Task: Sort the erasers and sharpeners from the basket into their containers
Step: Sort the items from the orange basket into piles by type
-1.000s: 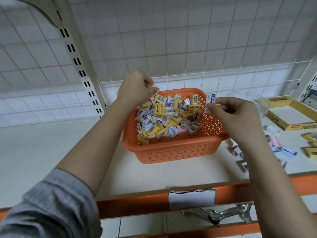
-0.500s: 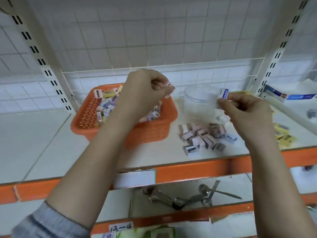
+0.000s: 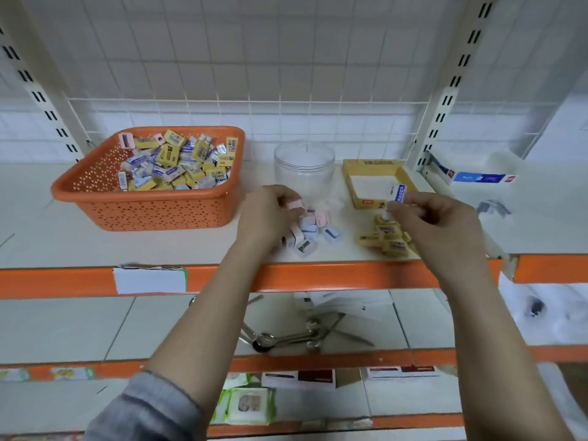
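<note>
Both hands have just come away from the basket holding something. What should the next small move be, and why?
Probably set each item down with its own kind. The left hand holds a pink sharpener just above the sharpener pile, in front of the clear jar. The right hand pinches a white eraser above the yellow erasers, by the yellow box.
</note>
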`<state>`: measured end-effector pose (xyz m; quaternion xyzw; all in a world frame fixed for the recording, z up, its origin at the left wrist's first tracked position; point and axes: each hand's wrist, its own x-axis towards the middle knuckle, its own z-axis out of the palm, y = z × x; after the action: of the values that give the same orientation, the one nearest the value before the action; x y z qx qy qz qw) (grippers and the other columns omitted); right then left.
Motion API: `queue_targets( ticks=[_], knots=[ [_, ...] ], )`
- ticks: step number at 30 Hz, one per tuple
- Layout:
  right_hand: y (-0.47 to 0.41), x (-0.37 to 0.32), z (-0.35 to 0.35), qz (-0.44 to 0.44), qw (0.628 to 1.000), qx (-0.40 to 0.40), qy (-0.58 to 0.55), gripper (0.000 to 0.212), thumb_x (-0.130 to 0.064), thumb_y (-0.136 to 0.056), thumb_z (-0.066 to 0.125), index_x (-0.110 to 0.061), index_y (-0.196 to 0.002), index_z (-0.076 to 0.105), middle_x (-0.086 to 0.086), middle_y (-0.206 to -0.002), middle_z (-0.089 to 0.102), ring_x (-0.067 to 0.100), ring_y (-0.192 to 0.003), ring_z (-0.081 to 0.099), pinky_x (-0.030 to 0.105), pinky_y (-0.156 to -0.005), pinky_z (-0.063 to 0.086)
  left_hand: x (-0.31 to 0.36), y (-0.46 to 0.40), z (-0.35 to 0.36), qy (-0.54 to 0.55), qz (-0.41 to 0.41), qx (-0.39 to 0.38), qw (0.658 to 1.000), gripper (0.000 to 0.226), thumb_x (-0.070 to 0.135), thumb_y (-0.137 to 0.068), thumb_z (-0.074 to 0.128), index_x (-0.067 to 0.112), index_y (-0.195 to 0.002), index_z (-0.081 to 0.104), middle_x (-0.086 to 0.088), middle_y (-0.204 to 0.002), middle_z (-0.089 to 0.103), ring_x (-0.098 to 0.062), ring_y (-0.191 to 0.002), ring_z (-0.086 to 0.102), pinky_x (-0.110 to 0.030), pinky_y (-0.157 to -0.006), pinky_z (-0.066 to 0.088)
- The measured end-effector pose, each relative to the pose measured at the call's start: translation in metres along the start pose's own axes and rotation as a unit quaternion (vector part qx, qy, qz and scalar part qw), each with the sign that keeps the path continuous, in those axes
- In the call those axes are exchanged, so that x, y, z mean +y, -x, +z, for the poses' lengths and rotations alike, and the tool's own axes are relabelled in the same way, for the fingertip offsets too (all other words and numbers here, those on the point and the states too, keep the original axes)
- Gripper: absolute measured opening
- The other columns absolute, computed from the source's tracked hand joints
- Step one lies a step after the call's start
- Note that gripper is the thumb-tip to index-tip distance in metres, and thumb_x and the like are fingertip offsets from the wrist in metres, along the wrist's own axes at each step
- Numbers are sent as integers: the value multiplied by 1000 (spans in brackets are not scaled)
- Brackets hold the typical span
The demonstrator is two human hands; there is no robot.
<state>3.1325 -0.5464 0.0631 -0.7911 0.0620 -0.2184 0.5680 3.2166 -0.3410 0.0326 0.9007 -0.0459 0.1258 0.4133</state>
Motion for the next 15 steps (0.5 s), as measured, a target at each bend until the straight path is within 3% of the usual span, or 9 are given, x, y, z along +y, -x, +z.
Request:
queue_targets(
  ticks=[5, 11, 15],
  knots=[
    [2, 10, -6, 28, 999, 21, 7, 10, -18, -84, 69, -16, -94, 68, -17, -41, 45, 1, -42, 43, 8, -52, 35, 2, -18, 13, -64, 8, -36, 997, 15, 17, -80, 69, 20, -96, 70, 2, -96, 69, -17, -88, 63, -32, -78, 54],
    [-2, 23, -5, 57, 996, 68, 12, 17, -19, -84, 70, -10, -98, 70, -19, -42, 45, -1, -43, 42, 6, -50, 34, 0, -26, 15, -111, 30, -76, 990, 27, 26, -85, 65, 19, -111, 67, 2, -113, 65, -15, -102, 59, -22, -75, 42],
    [-5, 24, -7, 63, 994, 90, 17, 13, -19, -85, 69, -11, -96, 69, -19, -41, 47, -3, -42, 45, 4, -47, 33, 15, -23, 18, -81, 87, -62, 991, 23, 22, -89, 57, 17, -108, 69, 2, -110, 68, -12, -103, 60, -18, -82, 42]
  ],
)
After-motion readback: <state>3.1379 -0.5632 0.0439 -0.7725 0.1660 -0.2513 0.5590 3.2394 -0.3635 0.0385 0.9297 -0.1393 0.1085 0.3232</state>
